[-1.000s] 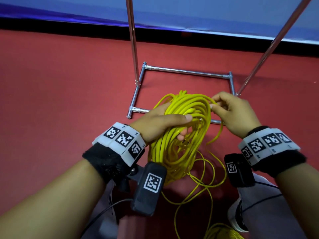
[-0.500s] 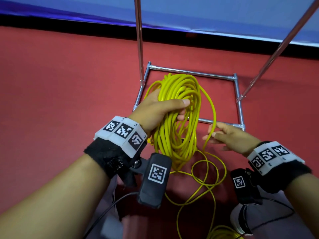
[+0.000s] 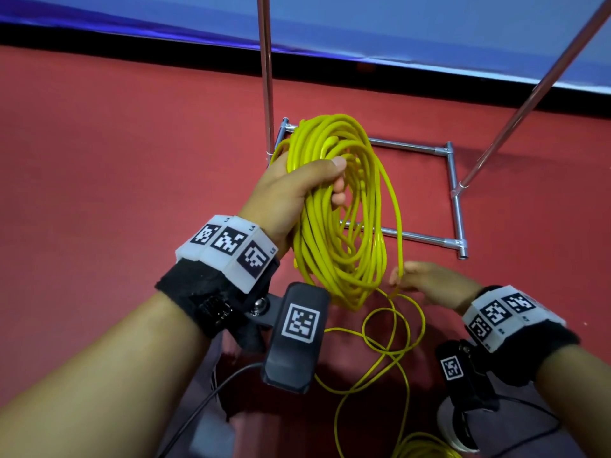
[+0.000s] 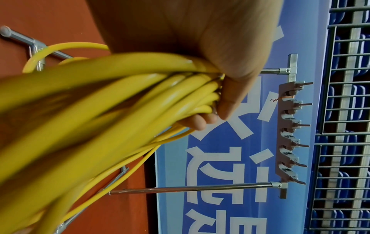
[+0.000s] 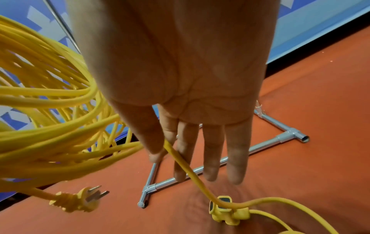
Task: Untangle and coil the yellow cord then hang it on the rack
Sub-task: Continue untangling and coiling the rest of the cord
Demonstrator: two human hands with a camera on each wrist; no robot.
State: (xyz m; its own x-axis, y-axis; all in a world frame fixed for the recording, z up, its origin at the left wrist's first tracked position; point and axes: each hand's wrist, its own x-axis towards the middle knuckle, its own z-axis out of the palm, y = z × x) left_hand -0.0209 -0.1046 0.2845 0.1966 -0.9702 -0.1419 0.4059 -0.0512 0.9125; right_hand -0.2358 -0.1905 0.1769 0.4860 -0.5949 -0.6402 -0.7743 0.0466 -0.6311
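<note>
Above the rack (image 3: 455, 193) base on the red floor, left hand (image 3: 291, 193) grips the coiled yellow cord (image 3: 344, 209), thumb wrapped over the bundle. Right hand (image 3: 433, 284), fingers straight, pinches one loose strand under the coil; plug (image 5: 80, 201) dangles.

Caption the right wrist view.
Right hand pinches a strand of thick yellow power cord above the red floor.

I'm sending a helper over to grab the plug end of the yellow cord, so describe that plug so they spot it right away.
Start at the big yellow coil that the left hand holds up over the red floor. One strand dangles from the coil's underside and ends in the plug, hanging in the air. Unlike the blocky yellow socket on the floor, it shows bare metal prongs.
</note>
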